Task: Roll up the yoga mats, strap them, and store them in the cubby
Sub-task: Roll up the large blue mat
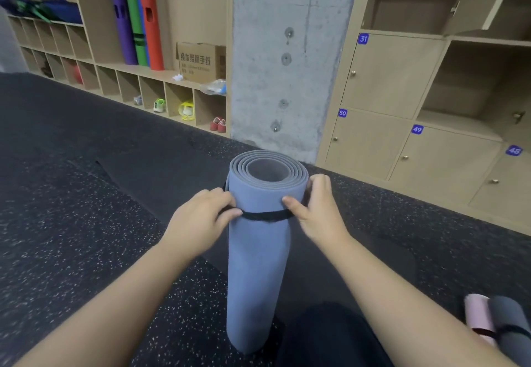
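While the mat stands on end, notes:
Mat [258,251]: upright on floor [71,194], so strap [267,215] wraps freely.
Left hand [198,220]: grip pinching strap.
Right hand [319,208]: grip holding strap, steadying roll.

A gym or yoga studio changing area. The floor [86,223] is black speckled rubber. At 10 o'clock, open wooden cubbies [149,93] hold shoes [217,124], with tall coloured tubes [135,16] standing above. At 2 o'clock, numbered lockers [388,73] line the wall beside a bare concrete pillar [287,50]. Rolled mats [494,320] lie at 4 o'clock.
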Available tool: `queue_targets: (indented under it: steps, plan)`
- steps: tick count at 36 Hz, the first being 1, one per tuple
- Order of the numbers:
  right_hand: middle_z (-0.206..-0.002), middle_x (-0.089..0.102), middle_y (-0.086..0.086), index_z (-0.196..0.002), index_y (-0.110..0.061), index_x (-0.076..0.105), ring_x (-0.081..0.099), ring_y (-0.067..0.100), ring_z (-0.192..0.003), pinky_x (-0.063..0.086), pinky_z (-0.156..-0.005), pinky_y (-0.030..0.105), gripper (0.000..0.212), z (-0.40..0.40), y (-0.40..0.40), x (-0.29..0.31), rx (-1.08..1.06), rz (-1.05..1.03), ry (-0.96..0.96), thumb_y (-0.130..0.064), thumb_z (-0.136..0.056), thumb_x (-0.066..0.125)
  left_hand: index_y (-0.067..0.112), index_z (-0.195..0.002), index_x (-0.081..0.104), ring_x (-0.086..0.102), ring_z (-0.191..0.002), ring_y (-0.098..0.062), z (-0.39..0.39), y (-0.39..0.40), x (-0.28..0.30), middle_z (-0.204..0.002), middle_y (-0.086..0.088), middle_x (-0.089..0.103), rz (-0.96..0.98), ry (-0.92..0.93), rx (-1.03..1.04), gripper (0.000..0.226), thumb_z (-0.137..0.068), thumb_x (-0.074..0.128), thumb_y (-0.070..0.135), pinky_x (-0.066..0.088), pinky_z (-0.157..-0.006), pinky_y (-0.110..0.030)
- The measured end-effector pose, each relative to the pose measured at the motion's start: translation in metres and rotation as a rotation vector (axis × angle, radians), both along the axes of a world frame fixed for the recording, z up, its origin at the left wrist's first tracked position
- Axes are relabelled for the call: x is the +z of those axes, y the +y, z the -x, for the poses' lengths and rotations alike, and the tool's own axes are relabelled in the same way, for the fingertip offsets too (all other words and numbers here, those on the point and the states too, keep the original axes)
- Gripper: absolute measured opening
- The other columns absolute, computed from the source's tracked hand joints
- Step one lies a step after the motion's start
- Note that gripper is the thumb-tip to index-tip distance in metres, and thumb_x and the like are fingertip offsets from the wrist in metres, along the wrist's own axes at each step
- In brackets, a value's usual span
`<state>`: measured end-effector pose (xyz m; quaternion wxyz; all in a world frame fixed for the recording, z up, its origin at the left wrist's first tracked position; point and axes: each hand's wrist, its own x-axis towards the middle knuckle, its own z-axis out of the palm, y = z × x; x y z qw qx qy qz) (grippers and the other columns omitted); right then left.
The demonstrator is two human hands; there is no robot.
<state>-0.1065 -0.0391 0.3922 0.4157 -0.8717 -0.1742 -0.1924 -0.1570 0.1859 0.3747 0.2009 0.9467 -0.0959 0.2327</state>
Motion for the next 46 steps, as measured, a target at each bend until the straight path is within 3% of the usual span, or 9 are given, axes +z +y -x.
queue_targets:
  steps: [6,9,13,18,23,29,35,40,46]
  plan:
    - [-0.11,0.033,0.0,-0.099,-0.012,0.035,0.051,0.025,-0.087,0.041,-0.062,0.036,0.047,0.029,0.01,-0.014,-0.138,0.005,-0.073,-0.052,-0.086,0.057,0.023,-0.088,0.055,0.045,-0.086,-0.013,-0.002,-0.009,-0.001,-0.081,0.012,0.048,0.071,0.035,0.008,0.015,-0.096,0.051,0.036,0.039,-0.072,-0.031]
    - [-0.111,0.042,0.009,-0.096,-0.01,0.043,0.045,0.03,-0.103,0.039,-0.086,0.037,0.036,0.033,0.018,-0.025,-0.228,0.032,-0.427,-0.042,-0.088,0.057,0.022,-0.085,0.047,0.044,-0.083,-0.015,-0.005,-0.012,-0.002,-0.082,0.011,0.048,0.112,0.038,-0.01,0.014,-0.097,0.052,0.029,0.038,-0.07,-0.034]
    - [-0.097,0.056,0.001,-0.094,-0.016,0.054,0.045,0.021,-0.09,0.037,-0.078,0.034,0.012,0.039,0.033,-0.035,-0.009,0.253,-0.733,-0.02,-0.083,0.054,0.02,-0.08,0.043,0.042,-0.076,-0.015,-0.007,-0.02,-0.003,-0.077,0.011,0.045,0.164,0.035,-0.115,0.02,-0.096,0.054,0.02,0.03,-0.066,-0.03]
    - [-0.096,0.06,-0.004,-0.093,-0.021,0.069,0.043,0.017,-0.095,0.032,-0.08,0.028,0.026,0.035,0.035,-0.038,-0.084,0.375,-0.629,-0.032,-0.081,0.05,0.024,-0.08,0.044,0.045,-0.079,-0.005,-0.004,-0.026,-0.002,-0.082,0.011,0.045,0.194,0.04,-0.236,0.014,-0.093,0.048,0.025,0.034,-0.068,-0.024]
    - [-0.079,0.055,-0.005,-0.074,-0.022,0.07,0.038,0.015,-0.081,0.028,-0.068,0.027,0.016,0.024,0.032,-0.026,-0.107,0.404,-0.639,-0.032,-0.076,0.058,0.023,-0.081,0.044,0.049,-0.085,-0.015,0.001,-0.029,-0.004,-0.091,0.001,0.054,0.268,0.064,-0.3,0.011,-0.092,0.045,0.026,0.04,-0.076,-0.026]
    - [-0.066,0.055,-0.008,-0.069,-0.023,0.065,0.051,0.019,-0.068,0.027,-0.065,0.026,0.015,0.025,0.026,-0.023,-0.079,0.48,-0.634,-0.037,-0.075,0.062,0.019,-0.081,0.046,0.045,-0.078,-0.013,0.001,-0.028,-0.003,-0.08,0.006,0.046,0.216,0.045,-0.194,0.018,-0.097,0.053,0.016,0.036,-0.068,-0.027]
    - [-0.072,0.056,-0.006,-0.073,-0.018,0.059,0.05,0.019,-0.07,0.042,-0.06,0.03,0.027,0.032,0.023,-0.029,-0.047,0.441,-0.602,-0.033,-0.089,0.044,0.022,-0.08,0.044,0.045,-0.076,-0.009,0.004,-0.03,-0.002,-0.079,0.008,0.045,0.198,0.052,-0.174,0.019,-0.097,0.052,0.02,0.035,-0.067,-0.026]
    - [-0.068,0.053,-0.004,-0.073,-0.014,0.057,0.041,0.016,-0.072,0.034,-0.063,0.029,0.025,0.034,0.019,-0.028,-0.036,0.446,-0.656,-0.027,-0.09,0.044,0.023,-0.078,0.045,0.042,-0.074,-0.011,0.003,-0.031,0.0,-0.075,0.008,0.043,0.141,0.037,-0.125,0.023,-0.097,0.044,0.035,0.031,-0.065,-0.03]
    - [-0.048,0.05,-0.007,-0.068,-0.018,0.057,0.052,0.018,-0.046,0.038,-0.052,0.026,0.025,0.028,0.007,-0.019,-0.1,0.576,-0.625,-0.036,-0.085,0.053,0.017,-0.08,0.047,0.043,-0.08,-0.016,0.002,-0.043,-0.002,-0.08,0.004,0.045,0.138,0.004,0.004,0.025,-0.095,0.05,0.037,0.04,-0.068,-0.035]
